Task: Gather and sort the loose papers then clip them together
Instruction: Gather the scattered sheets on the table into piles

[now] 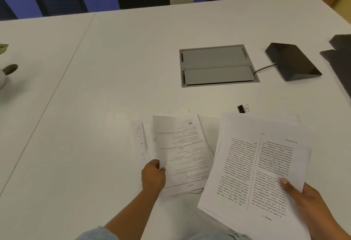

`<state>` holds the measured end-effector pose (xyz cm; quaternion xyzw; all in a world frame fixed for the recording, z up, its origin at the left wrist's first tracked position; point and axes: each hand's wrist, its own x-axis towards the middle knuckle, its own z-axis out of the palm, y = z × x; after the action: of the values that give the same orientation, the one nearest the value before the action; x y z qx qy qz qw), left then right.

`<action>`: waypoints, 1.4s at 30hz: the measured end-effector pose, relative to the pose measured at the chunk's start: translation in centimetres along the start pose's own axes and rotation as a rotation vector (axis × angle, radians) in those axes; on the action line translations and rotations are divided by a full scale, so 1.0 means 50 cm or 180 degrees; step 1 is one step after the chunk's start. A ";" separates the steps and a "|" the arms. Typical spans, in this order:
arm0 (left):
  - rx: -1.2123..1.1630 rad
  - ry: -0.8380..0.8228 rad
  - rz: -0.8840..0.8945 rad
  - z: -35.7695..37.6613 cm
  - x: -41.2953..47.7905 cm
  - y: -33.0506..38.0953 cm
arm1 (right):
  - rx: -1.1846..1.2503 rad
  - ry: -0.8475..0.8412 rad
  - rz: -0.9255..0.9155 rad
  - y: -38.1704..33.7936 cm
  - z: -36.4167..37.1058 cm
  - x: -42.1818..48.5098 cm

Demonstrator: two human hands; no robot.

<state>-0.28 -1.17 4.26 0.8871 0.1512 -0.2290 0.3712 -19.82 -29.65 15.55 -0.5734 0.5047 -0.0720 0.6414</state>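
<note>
On the white table (95, 106), the left hand (152, 177) pinches the lower left edge of the loose stack of papers (180, 148) at lower centre, long axis running up the frame, tilted slightly left. The right hand (303, 198) grips a second sheaf (252, 167) at lower right, thumb on top, text upside down. A black binder clip (242, 108) lies just above the sheaf, handles pointing right.
</note>
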 end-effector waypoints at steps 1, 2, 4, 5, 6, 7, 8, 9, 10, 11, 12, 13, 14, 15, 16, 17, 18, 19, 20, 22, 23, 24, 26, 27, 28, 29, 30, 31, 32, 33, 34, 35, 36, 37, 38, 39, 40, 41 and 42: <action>0.0061 0.0010 0.0018 0.005 0.003 0.006 | 0.0041 0.0001 0.0049 0.003 -0.002 -0.002; 0.0008 0.0048 -0.0056 0.020 0.007 0.002 | 0.0032 -0.0041 0.0029 0.004 -0.004 0.002; -0.0136 0.0174 -0.0235 0.036 0.013 0.017 | -0.0096 -0.0053 -0.0107 -0.004 -0.006 -0.012; -0.0196 0.0268 -0.0377 0.047 0.020 0.021 | -0.0106 -0.0036 -0.0095 -0.006 -0.008 -0.015; -0.0238 0.0343 -0.0523 0.058 0.023 0.024 | -0.0096 -0.0017 -0.0051 -0.009 -0.010 -0.016; -0.0235 0.0414 -0.0627 0.067 0.026 0.029 | -0.0105 0.0003 -0.0028 -0.009 -0.018 -0.013; -0.0153 0.0481 -0.0632 0.076 0.027 0.033 | -0.0209 0.0028 -0.0046 -0.010 -0.024 -0.014; 0.0009 0.0527 -0.0571 0.081 0.021 0.039 | -0.0256 0.0024 -0.0044 -0.012 -0.026 -0.013; 0.0176 0.0550 -0.0481 0.085 0.015 0.044 | -0.0273 0.0010 -0.0047 -0.012 -0.027 -0.011; 0.0247 0.0585 -0.0407 0.091 0.012 0.045 | -0.0344 0.0029 -0.0105 -0.013 -0.027 -0.013; 0.0242 0.0595 -0.0401 0.094 0.012 0.046 | -0.0432 0.0104 -0.0138 -0.016 -0.027 -0.016; 0.0189 0.0611 -0.0430 0.098 0.012 0.047 | -0.0441 0.0142 -0.0109 -0.015 -0.028 -0.013; 0.0143 0.0620 -0.0453 0.100 0.012 0.050 | -0.0385 0.0125 -0.0060 -0.016 -0.030 -0.010; 0.0099 0.0629 -0.0478 0.101 0.013 0.053 | -0.0320 0.0124 -0.0030 -0.018 -0.030 -0.010; 0.0068 0.0650 -0.0482 0.102 0.012 0.056 | -0.0318 0.0131 -0.0069 -0.019 -0.028 -0.012; 0.0032 0.0694 -0.0462 0.103 0.013 0.058 | -0.0372 0.0107 -0.0134 -0.018 -0.027 -0.014; -0.0042 0.0724 -0.0451 0.104 0.014 0.058 | -0.0434 0.0129 -0.0183 -0.014 -0.027 -0.012; -0.0129 0.0729 -0.0462 0.105 0.016 0.057 | -0.0412 0.0126 -0.0206 -0.016 -0.024 -0.014; -0.0214 0.0689 -0.0495 0.105 0.019 0.056 | -0.0335 0.0101 -0.0226 -0.017 -0.022 -0.016; -0.0389 0.0498 -0.0561 0.098 0.022 0.054 | -0.0180 0.0064 -0.0163 -0.017 -0.022 -0.016; -0.0394 0.0404 -0.0550 0.094 0.023 0.054 | -0.0162 0.0037 -0.0166 -0.014 -0.021 -0.013; -0.0333 0.0339 -0.0530 0.087 0.023 0.053 | -0.0201 0.0049 -0.0210 -0.012 -0.020 -0.016; -0.0129 0.0323 -0.0467 0.076 0.024 0.050 | -0.0163 0.0063 -0.0123 -0.012 -0.018 -0.012; -0.0065 0.0354 -0.0424 0.071 0.027 0.045 | -0.0172 0.0052 -0.0071 -0.009 -0.022 -0.007; -0.0118 0.0370 -0.0366 0.068 0.028 0.043 | -0.0241 0.0075 -0.0070 -0.004 -0.025 -0.003; -0.0265 0.0395 -0.0289 0.067 0.029 0.041 | -0.0287 0.0095 -0.0031 -0.002 -0.025 0.001; -0.0488 0.0377 -0.0254 0.066 0.030 0.040 | -0.0308 0.0090 -0.0011 0.001 -0.026 0.004; -0.0717 0.0343 -0.0240 0.064 0.031 0.040 | -0.0301 0.0096 0.0018 0.003 -0.023 0.008; -0.0882 0.0284 -0.0232 0.060 0.030 0.041 | -0.0362 0.0118 -0.0010 0.005 -0.024 0.010; -0.0990 0.0213 -0.0194 0.058 0.033 0.037 | -0.0400 0.0129 -0.0002 0.004 -0.024 0.009; -0.1012 0.0140 -0.0140 0.053 0.034 0.034 | -0.0382 0.0141 0.0030 0.004 -0.024 0.011; -0.1003 0.0101 -0.0082 0.046 0.034 0.032 | -0.0356 0.0143 0.0051 0.005 -0.024 0.013; -0.0981 0.0083 -0.0041 0.034 0.032 0.030 | -0.0367 0.0121 0.0042 0.004 -0.026 0.015; -0.1002 0.0080 0.0013 0.022 0.031 0.027 | -0.0379 0.0099 0.0014 0.001 -0.023 0.012; -0.1037 0.0071 0.0068 0.006 0.026 0.029 | -0.0392 0.0065 -0.0005 -0.002 -0.022 0.009; -0.1064 0.0072 0.0127 -0.009 0.022 0.030 | -0.0350 0.0036 -0.0001 -0.004 -0.021 0.006; -0.1091 0.0087 0.0186 -0.027 0.018 0.032 | -0.0366 0.0009 -0.0002 -0.007 -0.018 0.004; -0.1137 0.0080 0.0262 -0.047 0.014 0.034 | -0.0392 0.0009 -0.0023 -0.011 -0.016 0.001; -0.1219 0.0080 0.0323 -0.067 0.009 0.037 | -0.0417 0.0015 -0.0027 -0.013 -0.014 0.001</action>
<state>1.88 0.07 7.18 0.8095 0.1517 -0.1660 0.5423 -20.00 -30.35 16.15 -0.6161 0.5074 -0.0429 0.6009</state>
